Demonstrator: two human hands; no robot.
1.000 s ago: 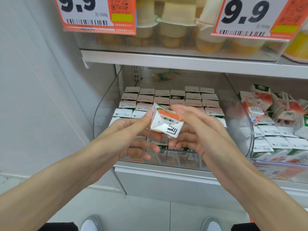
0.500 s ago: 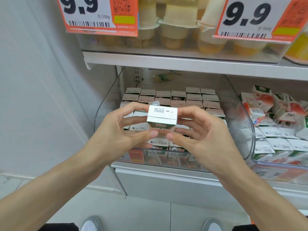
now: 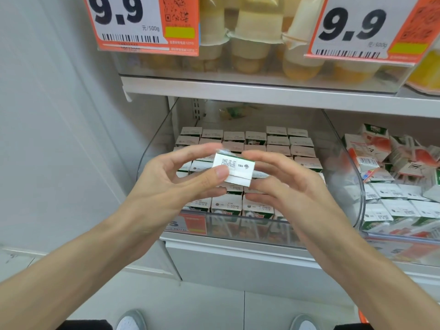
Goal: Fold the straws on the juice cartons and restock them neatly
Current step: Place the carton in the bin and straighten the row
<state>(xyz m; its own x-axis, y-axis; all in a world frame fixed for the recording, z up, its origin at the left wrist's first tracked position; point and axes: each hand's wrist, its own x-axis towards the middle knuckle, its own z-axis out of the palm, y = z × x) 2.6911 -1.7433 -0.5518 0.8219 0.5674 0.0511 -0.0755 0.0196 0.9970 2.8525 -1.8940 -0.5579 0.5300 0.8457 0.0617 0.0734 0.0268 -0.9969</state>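
A small white juice carton (image 3: 234,169) with a printed date code on its top is held between both hands above a clear plastic bin (image 3: 152,148). My left hand (image 3: 171,184) pinches its left side with thumb and forefinger. My right hand (image 3: 290,189) holds its right side with curled fingers. A bit of clear straw wrapper shows at the carton's upper left edge. Below and behind, several cartons (image 3: 278,144) stand in neat rows inside the bin.
A second bin at the right holds loosely jumbled cartons (image 3: 390,160). A white shelf (image 3: 262,91) runs above, carrying cups of yellow drink (image 3: 252,36) and two 9.9 price tags (image 3: 140,22). A grey wall stands at the left. My shoes show on the tiled floor.
The carton was turned from tilted with its orange face showing to top side up. Both hands have shifted their hold and moved it slightly toward the bin's rows.
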